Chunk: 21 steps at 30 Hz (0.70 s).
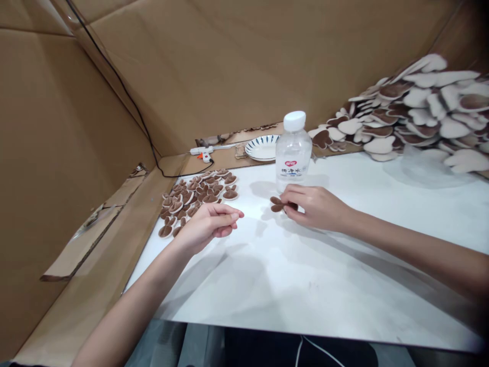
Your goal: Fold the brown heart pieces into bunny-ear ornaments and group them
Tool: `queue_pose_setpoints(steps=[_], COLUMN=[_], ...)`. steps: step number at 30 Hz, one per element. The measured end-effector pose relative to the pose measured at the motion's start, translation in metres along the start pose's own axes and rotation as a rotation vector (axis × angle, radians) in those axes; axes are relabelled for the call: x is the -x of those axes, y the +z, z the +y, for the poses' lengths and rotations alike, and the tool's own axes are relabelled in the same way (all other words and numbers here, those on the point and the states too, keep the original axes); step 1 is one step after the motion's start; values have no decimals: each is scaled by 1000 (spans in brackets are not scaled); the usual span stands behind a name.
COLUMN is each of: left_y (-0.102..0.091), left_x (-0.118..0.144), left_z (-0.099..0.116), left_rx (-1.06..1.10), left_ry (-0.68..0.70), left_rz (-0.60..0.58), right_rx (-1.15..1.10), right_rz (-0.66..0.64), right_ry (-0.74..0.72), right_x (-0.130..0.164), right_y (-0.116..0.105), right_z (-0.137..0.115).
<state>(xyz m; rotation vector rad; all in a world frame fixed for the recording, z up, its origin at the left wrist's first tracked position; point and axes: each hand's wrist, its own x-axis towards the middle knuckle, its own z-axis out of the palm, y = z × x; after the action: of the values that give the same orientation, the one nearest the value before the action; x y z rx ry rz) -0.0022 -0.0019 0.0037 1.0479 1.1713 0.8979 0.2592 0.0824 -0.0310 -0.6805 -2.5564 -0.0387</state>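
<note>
I watch remotely as the left hand (206,227) presses its grip together, seemingly empty, while at its three o'clock the right hand (314,206) pinches a brown eared piece (276,208), best held level, clear of the bottle (293,150) beyond at twelve.

The clear bottle (294,145) bore the characters 纯净水 (292,172) beneath a red logo (291,163) whose lettering, like the small print (292,175) below, was too blurred to read.

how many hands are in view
2: the left hand, near the cluster of brown-and-white pieces, and the right hand, holding a brown piece in front of the bottle.
</note>
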Motion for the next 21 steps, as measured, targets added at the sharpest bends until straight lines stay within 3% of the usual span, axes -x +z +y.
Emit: queue_pose_setpoints(steps=[9, 15, 21], left_y=[23, 38, 39], left_x=[26, 35, 34], left_z=[-13, -19, -27], left_rx=[-130, -196, -239], left_ry=[55, 27, 57], left_rz=[25, 30, 33], right_rx=[-179, -391, -520], right_rz=[-14, -65, -60], right_ry=[60, 265, 365], right_x=[-7, -19, -23], right_y=[-2, -7, -7], right_z=[-44, -62, -67])
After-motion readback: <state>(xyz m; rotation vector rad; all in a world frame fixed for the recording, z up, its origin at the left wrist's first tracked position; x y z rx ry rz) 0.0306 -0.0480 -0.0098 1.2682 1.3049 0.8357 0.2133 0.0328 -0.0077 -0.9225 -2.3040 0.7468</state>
